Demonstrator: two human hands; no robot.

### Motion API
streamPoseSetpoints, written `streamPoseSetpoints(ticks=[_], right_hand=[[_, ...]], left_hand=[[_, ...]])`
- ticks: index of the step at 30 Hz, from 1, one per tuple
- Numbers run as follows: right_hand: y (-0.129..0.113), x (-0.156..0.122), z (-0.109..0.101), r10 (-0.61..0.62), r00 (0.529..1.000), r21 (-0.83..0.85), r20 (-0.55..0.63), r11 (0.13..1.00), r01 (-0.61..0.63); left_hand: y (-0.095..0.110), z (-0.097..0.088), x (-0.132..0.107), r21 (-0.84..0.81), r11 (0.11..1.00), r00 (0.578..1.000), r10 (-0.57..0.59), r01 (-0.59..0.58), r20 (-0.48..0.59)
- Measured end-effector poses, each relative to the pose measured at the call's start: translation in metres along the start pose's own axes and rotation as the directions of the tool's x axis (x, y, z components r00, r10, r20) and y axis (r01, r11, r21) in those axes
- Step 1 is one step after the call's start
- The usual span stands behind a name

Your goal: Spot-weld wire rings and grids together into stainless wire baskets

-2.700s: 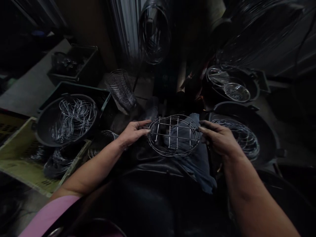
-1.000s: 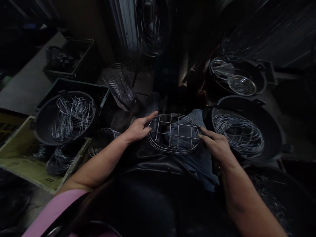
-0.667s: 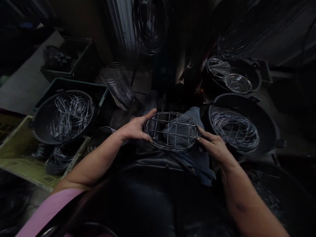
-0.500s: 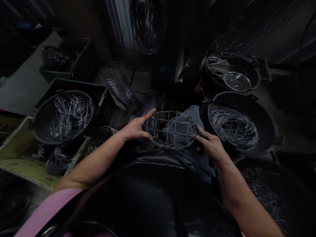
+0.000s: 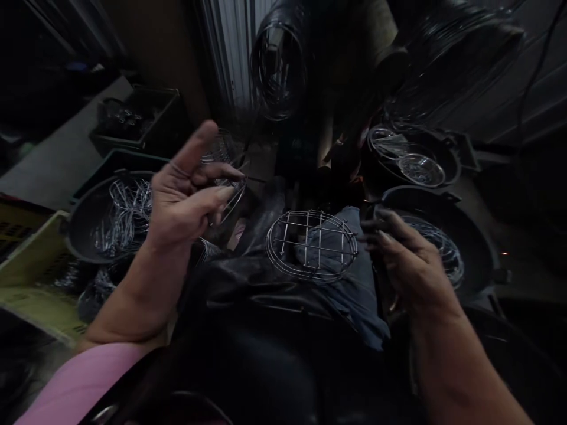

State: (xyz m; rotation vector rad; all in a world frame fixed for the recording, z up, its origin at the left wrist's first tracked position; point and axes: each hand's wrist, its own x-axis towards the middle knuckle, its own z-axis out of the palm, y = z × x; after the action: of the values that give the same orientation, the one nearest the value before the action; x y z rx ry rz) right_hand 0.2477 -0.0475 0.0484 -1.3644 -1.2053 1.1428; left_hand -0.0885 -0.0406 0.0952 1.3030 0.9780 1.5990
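Observation:
An oval wire rack [image 5: 313,241] with crossed bars lies across my lap, over a blue-grey cloth [image 5: 361,277] and a black apron [image 5: 266,330]. My left hand [image 5: 188,192] is raised left of the rack and apart from it. Its index finger points up while thumb and other fingers pinch together; whatever they hold is unclear. Behind that hand stands a stack of wire rings [image 5: 219,144], partly hidden. Close to the rack's right rim, my right hand [image 5: 405,251] has its fingers curled together. Blur hides what is in them and whether they touch the rim.
On the left, a black basin [image 5: 80,230] of tangled wire sits over a yellow crate [image 5: 33,265]. Another basin [image 5: 481,248] holds coiled wire on the right. Beyond it, a pan [image 5: 454,162] contains small bowls. A large wire coil [image 5: 279,71] hangs ahead.
Both hands held the rack's rim before. My left hand has let go and moved up and left. The right has shifted slightly right. The rack stays on my lap.

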Motion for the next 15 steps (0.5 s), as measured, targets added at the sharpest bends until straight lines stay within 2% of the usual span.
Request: streamPoseSetpoints(ticks=[1,2,4,5,7,10,13,15], right_hand=[[-0.008,0.003,0.011,-0.043,0.994,0.045,0.096,0.998,0.039],[-0.016,0.007,0.023,-0.067,0.976,0.088,0.206,0.995,0.049],[-0.026,0.011,0.046,-0.064,0.928,0.160,0.367,0.987,0.005],[-0.028,0.013,0.056,-0.047,0.921,0.185,0.387,0.982,-0.028],[-0.029,0.012,0.066,0.015,0.955,0.188,0.296,0.979,-0.073],[-0.023,0.005,0.060,0.045,0.999,0.065,0.024,0.997,-0.046],[-0.014,-0.007,0.043,0.039,0.993,-0.113,-0.114,0.992,-0.052],[-0.004,-0.015,0.033,0.040,0.983,-0.208,-0.178,0.975,-0.077]], left_hand=[[0.016,0.005,-0.001,-0.080,0.994,0.997,0.072,-0.069,0.030],[0.027,0.010,-0.002,-0.159,0.983,0.992,0.104,-0.092,0.070],[0.035,0.017,-0.004,-0.281,0.958,0.988,0.098,-0.061,0.119],[0.032,0.020,-0.005,-0.313,0.950,0.991,0.052,-0.012,0.121],[0.014,0.025,-0.007,-0.321,0.943,0.996,-0.075,0.089,0.054],[-0.030,0.032,-0.013,-0.221,0.957,0.976,-0.207,0.189,-0.063],[-0.073,0.041,-0.023,-0.026,0.969,0.969,-0.246,0.246,0.007],[-0.092,0.045,-0.028,0.101,0.963,0.963,-0.259,0.251,0.071]])
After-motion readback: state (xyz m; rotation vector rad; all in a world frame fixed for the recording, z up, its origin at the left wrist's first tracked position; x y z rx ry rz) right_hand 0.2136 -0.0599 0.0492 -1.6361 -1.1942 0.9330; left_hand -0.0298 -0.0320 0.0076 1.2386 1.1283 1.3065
